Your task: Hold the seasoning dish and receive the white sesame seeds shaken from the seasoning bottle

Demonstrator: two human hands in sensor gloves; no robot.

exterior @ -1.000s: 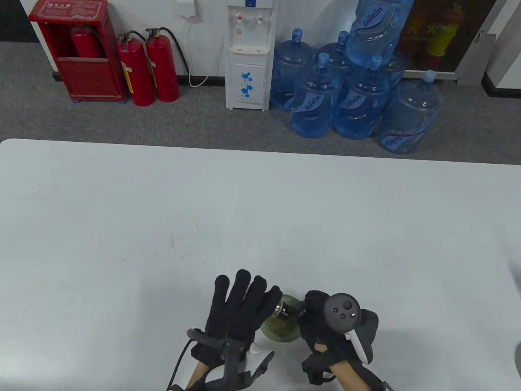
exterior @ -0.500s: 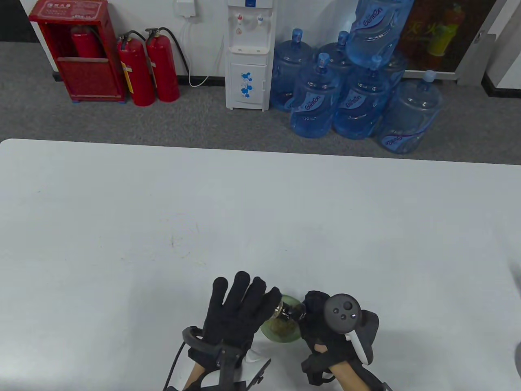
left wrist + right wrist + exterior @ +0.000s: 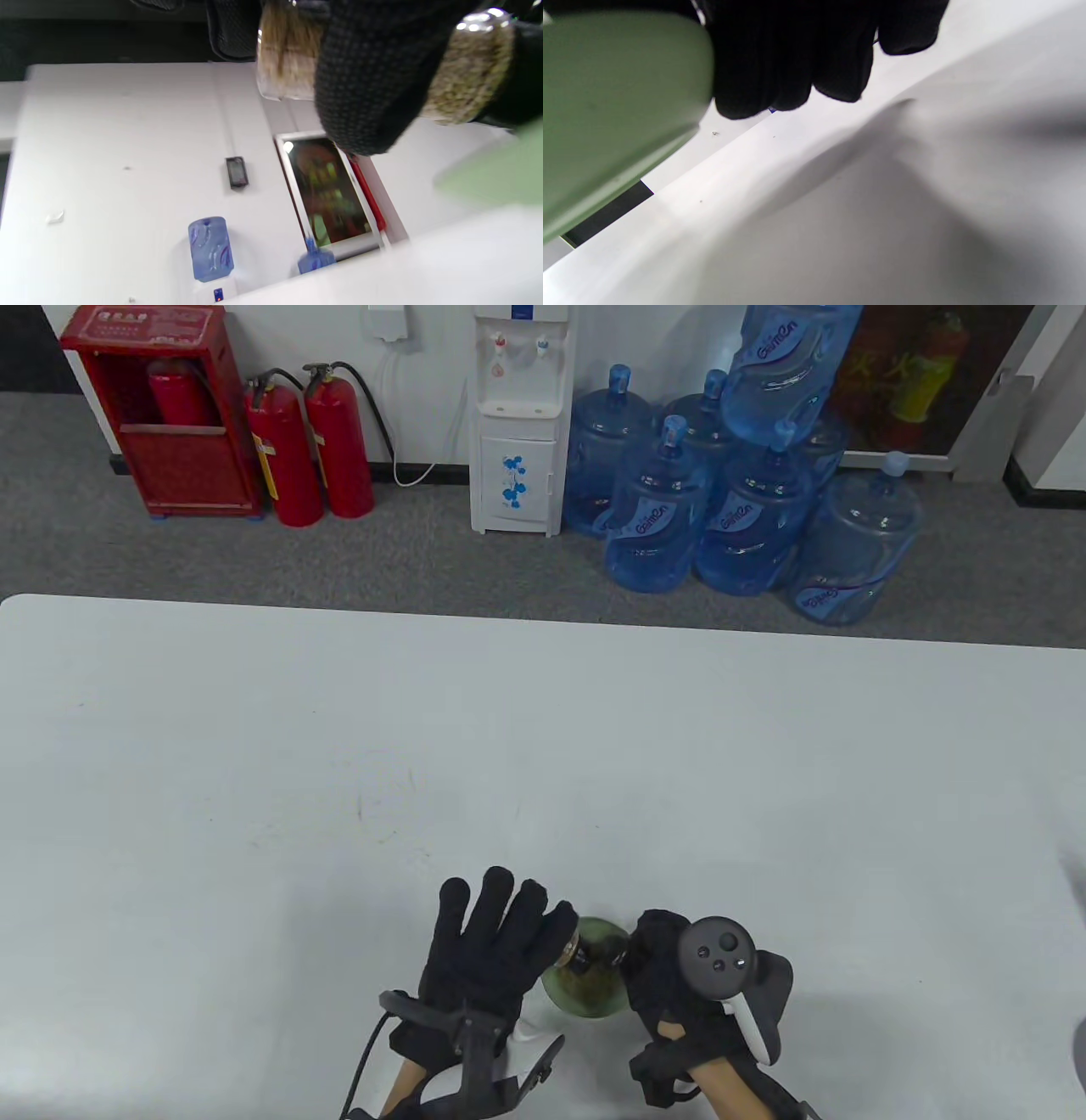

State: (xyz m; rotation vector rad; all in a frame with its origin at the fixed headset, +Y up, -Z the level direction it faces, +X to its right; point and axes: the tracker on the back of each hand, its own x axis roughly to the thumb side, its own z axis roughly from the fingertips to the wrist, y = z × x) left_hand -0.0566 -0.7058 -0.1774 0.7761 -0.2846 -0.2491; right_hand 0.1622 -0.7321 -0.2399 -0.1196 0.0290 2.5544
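A pale green seasoning dish (image 3: pixel 594 997) is held just above the table near the front edge. My right hand (image 3: pixel 655 971) grips its right rim; the fingers (image 3: pixel 793 63) curl beside the dish (image 3: pixel 615 106) in the right wrist view. My left hand (image 3: pixel 505 937) holds a glass seasoning bottle (image 3: pixel 580 954) under the palm, tilted with its metal-ringed end over the dish. In the left wrist view the thumb (image 3: pixel 365 84) crosses the bottle (image 3: pixel 466 76), which is filled with pale seeds, and the dish (image 3: pixel 500 173) lies below it. The dish floor looks brownish and speckled.
The white table (image 3: pixel 543 780) stretches far ahead and to both sides. Beyond its far edge stand water jugs (image 3: pixel 730 492), a water dispenser (image 3: pixel 517 424) and fire extinguishers (image 3: pixel 310 445) on the floor.
My left hand has shifted slightly left and toward me, and the bottle's end has moved a little with it over the dish. The right hand and dish have stayed put.
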